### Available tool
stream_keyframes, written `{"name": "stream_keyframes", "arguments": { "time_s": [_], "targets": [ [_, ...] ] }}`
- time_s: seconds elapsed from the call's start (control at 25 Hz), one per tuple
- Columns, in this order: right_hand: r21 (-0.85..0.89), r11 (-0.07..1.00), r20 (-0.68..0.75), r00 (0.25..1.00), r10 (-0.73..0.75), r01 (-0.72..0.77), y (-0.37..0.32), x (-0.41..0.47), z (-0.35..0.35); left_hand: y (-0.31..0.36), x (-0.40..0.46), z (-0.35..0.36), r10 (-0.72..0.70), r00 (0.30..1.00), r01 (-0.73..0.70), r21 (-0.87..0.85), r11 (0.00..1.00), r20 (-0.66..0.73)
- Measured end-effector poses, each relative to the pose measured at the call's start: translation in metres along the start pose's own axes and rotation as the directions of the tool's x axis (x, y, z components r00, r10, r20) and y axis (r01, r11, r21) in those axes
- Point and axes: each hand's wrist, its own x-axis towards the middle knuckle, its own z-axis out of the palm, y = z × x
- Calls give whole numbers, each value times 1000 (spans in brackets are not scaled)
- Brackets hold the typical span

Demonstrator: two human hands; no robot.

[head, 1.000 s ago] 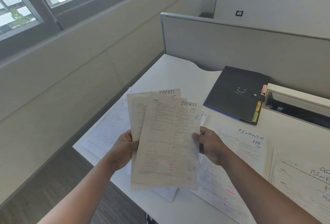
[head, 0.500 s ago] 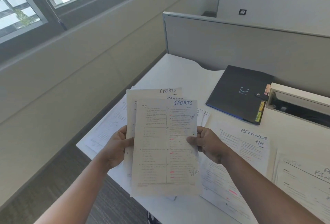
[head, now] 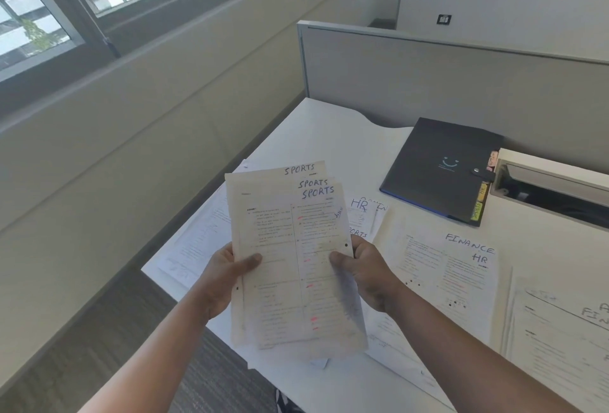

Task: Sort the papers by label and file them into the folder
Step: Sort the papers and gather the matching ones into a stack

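I hold a small stack of printed sheets marked SPORTS point(head: 290, 258) upright above the desk's near left corner. My left hand point(head: 227, 276) grips the stack's left edge and my right hand point(head: 362, 272) grips its right edge, thumbs on the front sheet. Three SPORTS labels show, staggered at the top. A dark folder point(head: 438, 169) with a smiley mark and coloured tabs lies shut at the back of the white desk point(head: 333, 136). A sheet marked FINANCE HR point(head: 451, 267) lies flat to the right of my hands.
More sheets lie on the desk: one marked HR point(head: 361, 211) behind the stack, others under it at the left point(head: 197, 241), and one at the far right point(head: 560, 330). A cable tray box point(head: 553, 182) sits beside the folder. A grey partition point(head: 428, 76) backs the desk.
The fanned SPORTS sheets have been squared closer together, and both hands have shifted onto the stack's side edges. The stack has turned more upright.
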Motion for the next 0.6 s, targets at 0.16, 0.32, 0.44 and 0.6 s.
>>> {"name": "stream_keyframes", "arguments": {
  "time_s": [0.16, 0.32, 0.44, 0.6],
  "targets": [
    [-165, 986, -247, 969, -23, -19, 9, 2, 1, -18, 4, -18, -21, 989, 34, 89, 995, -146],
    [-230, 956, -602, 799, 9, -184, 20, 13, -14, -36, 3, -26, -64, 968, 103, 153, 983, -243],
    [-186, 938, -603, 788, 126, -292, 25, 19, -17, -48, 5, -30, -95, 958, 148, 182, 972, -271],
    [-195, 931, -619, 775, 127, -308, 32, 27, -17, -57, 5, -30, -122, 951, 180, 187, 966, -283]
  ]
}}
